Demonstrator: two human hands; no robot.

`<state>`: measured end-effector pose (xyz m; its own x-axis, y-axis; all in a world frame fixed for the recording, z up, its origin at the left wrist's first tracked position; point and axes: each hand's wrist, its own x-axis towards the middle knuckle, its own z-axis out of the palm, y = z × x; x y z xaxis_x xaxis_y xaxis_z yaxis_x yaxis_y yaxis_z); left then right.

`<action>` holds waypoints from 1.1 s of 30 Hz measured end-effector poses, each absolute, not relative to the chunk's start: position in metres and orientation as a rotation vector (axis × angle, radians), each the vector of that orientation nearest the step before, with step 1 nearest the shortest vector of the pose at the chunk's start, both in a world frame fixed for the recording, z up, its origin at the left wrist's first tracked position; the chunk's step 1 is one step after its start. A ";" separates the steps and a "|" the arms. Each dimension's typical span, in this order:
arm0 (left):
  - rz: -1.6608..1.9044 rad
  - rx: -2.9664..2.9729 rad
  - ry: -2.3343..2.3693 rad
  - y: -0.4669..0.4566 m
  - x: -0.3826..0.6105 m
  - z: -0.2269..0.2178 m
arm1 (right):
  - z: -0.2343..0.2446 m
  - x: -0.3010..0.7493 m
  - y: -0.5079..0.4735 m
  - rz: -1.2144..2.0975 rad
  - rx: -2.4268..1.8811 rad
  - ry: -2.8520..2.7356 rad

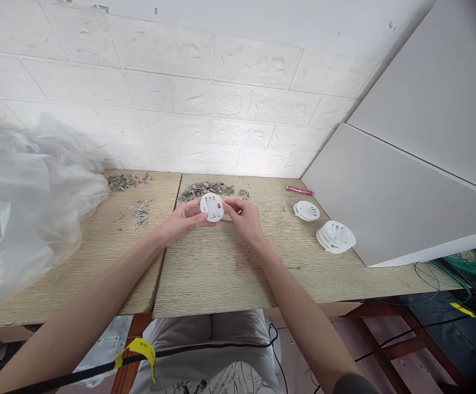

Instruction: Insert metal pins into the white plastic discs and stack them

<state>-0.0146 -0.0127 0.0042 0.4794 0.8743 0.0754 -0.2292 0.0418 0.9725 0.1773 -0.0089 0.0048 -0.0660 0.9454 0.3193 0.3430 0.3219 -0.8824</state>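
Note:
My left hand (183, 220) grips a round white plastic disc (212, 207) by its left and lower edge, holding it just above the wooden table (217, 273). The disc's face shows slots and a small red mark on its right side. My right hand (244, 218) is closed in a pinch at the disc's right edge; what its fingertips hold is too small to make out. Just behind the disc lies a pile of small grey metal parts (205, 189).
Two stacks of similar white discs (306, 210) (335, 236) lie to the right, next to a large white panel (402, 202). A red pen (299, 190) lies near the wall. More metal bits (139, 212) and a big clear plastic bag (24, 208) are on the left.

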 end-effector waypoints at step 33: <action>1.087 1.671 0.960 -0.012 -0.008 -0.012 | -0.002 0.172 -0.012 0.491 -1.322 -1.980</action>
<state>-0.0079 -0.0122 -0.0123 0.3137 0.9172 0.2455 0.1301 -0.2976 0.9458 0.1719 -0.0121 -0.0021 -0.2382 0.9106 0.3379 0.6470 0.4082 -0.6440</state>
